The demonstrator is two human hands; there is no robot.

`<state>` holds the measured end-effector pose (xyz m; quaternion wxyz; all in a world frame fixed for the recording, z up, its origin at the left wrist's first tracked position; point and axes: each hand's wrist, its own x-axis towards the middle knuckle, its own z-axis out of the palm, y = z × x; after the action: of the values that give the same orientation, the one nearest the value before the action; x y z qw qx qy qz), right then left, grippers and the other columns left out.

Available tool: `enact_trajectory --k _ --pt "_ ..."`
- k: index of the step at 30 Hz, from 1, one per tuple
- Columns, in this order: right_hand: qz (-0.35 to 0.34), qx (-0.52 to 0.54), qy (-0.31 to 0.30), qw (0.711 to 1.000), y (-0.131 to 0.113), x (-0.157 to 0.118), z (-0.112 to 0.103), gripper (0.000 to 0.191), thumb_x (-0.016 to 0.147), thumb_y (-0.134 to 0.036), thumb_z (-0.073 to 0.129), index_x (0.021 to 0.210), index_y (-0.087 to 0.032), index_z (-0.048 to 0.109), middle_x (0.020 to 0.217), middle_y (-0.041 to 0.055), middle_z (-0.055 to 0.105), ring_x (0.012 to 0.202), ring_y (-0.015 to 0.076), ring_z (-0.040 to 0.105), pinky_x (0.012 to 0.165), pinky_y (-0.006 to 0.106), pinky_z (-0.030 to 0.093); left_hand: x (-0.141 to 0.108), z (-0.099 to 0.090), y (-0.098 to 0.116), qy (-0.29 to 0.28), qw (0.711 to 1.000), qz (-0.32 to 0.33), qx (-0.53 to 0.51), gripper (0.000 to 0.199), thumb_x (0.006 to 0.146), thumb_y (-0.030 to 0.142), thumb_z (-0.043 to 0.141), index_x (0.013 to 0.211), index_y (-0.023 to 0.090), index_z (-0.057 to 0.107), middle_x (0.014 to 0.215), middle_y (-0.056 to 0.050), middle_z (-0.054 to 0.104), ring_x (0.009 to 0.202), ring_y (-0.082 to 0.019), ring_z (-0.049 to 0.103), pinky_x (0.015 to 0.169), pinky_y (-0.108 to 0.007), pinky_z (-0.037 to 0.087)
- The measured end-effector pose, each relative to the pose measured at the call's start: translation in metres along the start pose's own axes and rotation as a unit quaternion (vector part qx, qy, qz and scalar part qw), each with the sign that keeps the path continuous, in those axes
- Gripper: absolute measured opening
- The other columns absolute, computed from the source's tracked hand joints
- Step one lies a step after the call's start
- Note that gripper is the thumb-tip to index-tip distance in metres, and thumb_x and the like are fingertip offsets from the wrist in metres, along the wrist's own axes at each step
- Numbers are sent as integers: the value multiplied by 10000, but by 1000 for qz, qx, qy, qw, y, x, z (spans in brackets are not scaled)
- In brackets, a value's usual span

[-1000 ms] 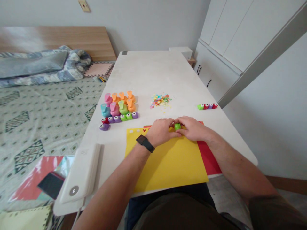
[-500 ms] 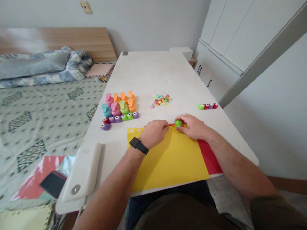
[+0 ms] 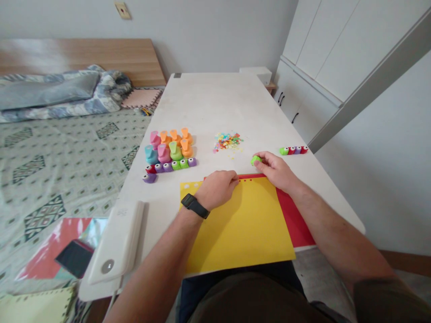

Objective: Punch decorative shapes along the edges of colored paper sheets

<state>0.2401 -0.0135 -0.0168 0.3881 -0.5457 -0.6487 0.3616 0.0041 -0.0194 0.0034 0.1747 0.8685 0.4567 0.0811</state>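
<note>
A small green craft punch (image 3: 256,160) is held between the thumb and fingers of my right hand (image 3: 275,170), just beyond the paper's far edge and apart from it. My left hand (image 3: 219,188), with a black watch on the wrist, pinches the far edge of a yellow sheet of paper (image 3: 239,224). Small cut-outs run along that edge, and red shows through several of them. Under the yellow sheet lies a red sheet (image 3: 296,220), sticking out at the right and along the far edge. Beyond the hands is a pile of colourful paper confetti (image 3: 228,141).
Larger craft punches (image 3: 164,152) stand in rows at the left, with small punches (image 3: 167,167) before them. More small punches (image 3: 294,150) line up at the right. A white device with a cable (image 3: 117,242) lies at the table's left edge, beside the bed (image 3: 67,179).
My right hand has lifted the green punch off the paper's far edge and moved it away from me, slightly right. My left hand stays at the edge.
</note>
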Motion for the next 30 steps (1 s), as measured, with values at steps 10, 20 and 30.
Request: enact_trajectory --k 10,20,30 --pt "63 183 -6 981 -2 3 2 428 932 -595 584 1049 -199 695 998 83 761 799 173 642 736 317 479 -1 -2 1 -28 1000 9 2 231 956 274 486 909 208 702 894 -64 760 825 -231 685 690 -322 435" --pt "67 171 -12 983 0 7 2 398 909 -584 626 1046 -219 704 1012 70 756 832 175 646 730 306 466 -5 8 -6 1 1000 3 -24 220 969 308 499 944 217 698 920 -55 761 853 -229 692 709 -317 455" --pt "66 59 -20 996 -4 73 25 475 835 -622 681 942 -164 744 876 62 723 803 177 612 697 290 437 -11 10 -7 13 999 11 -48 226 977 290 491 964 195 695 943 -80 754 883 -222 695 782 -314 498"
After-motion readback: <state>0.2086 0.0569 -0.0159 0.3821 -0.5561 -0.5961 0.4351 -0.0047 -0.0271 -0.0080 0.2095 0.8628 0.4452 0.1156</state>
